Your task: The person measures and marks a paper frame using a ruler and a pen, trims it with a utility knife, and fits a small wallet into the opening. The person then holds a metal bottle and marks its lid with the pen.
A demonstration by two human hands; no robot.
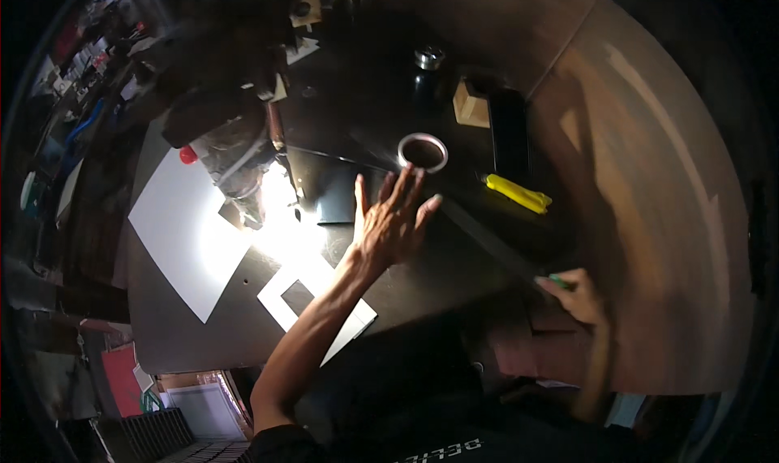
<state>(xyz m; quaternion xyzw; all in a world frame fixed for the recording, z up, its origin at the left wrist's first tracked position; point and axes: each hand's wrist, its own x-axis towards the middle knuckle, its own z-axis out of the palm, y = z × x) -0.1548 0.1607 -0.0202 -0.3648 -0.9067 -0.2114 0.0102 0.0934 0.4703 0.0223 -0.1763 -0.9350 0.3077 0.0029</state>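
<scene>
My left hand reaches over the dark table with its fingers spread, palm down. Its fingertips come up to the near rim of a pale ring, which looks like a roll of tape. At the right, my right hand is closed around a green handle. From that hand a long, flat, grey blade-like strip runs up and left toward my left thumb; motion blurs it, so its exact kind is unclear. Under my left forearm lies a white card frame with a square opening.
A bright lamp glow falls left of my hand, beside a large white sheet. A dark square piece lies nearby. To the right are a yellow cutter-like tool, a black phone-like slab, a wooden block and a metal-capped jar.
</scene>
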